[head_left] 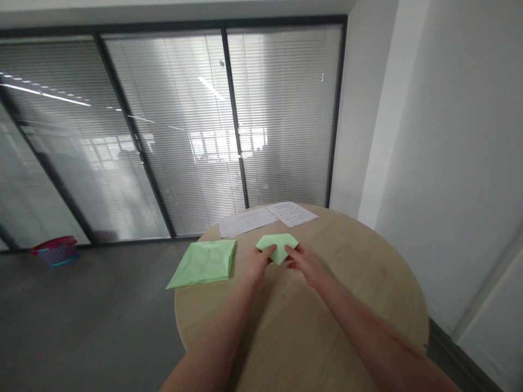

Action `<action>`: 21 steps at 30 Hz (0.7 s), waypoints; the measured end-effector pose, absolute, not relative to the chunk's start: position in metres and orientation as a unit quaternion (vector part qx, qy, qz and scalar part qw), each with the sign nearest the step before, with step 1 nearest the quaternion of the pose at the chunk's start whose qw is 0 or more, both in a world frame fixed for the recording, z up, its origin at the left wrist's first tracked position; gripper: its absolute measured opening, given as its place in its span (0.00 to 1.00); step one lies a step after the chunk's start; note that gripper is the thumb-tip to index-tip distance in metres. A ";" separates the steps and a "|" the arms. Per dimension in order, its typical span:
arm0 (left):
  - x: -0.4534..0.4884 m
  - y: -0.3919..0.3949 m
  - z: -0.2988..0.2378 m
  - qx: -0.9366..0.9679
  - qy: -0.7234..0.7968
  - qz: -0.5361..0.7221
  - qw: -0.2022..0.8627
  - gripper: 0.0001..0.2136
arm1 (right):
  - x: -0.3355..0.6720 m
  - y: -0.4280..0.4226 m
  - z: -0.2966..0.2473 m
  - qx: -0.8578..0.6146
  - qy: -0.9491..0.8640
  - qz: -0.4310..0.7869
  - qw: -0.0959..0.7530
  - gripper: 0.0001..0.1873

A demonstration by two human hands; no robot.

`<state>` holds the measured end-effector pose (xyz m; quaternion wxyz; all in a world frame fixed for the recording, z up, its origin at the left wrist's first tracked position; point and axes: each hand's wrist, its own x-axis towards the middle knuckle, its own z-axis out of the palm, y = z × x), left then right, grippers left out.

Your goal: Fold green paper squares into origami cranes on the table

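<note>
A folded sheet of light green paper (278, 240) is held between my two hands above the round table. Its upper edge is straight and its lower part narrows to a point towards me. My left hand (259, 262) is closed on the left side, thumb on top and fingers under it. On the right side my right hand (301, 261) pinches the paper, its thumb on the upper face and the other fingers below, partly hidden. To the left, a stack of creased green paper (206, 262) lies on the table, one corner jutting past the edge.
Two white printed sheets, a left one (247, 222) and a right one (292, 213), lie at the far side of the wooden table (368, 272). A red and blue basket (57, 251) stands on the floor at left. Behind are glass partitions with blinds (183, 130); a white wall (449, 152) rises at right.
</note>
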<state>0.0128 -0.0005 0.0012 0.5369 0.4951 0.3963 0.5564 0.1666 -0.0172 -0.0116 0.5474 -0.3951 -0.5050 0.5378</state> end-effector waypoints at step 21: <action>-0.014 0.011 0.000 0.728 0.477 0.335 0.360 0.18 | 0.181 -0.011 -0.017 -0.487 -0.673 0.324 0.452 0.14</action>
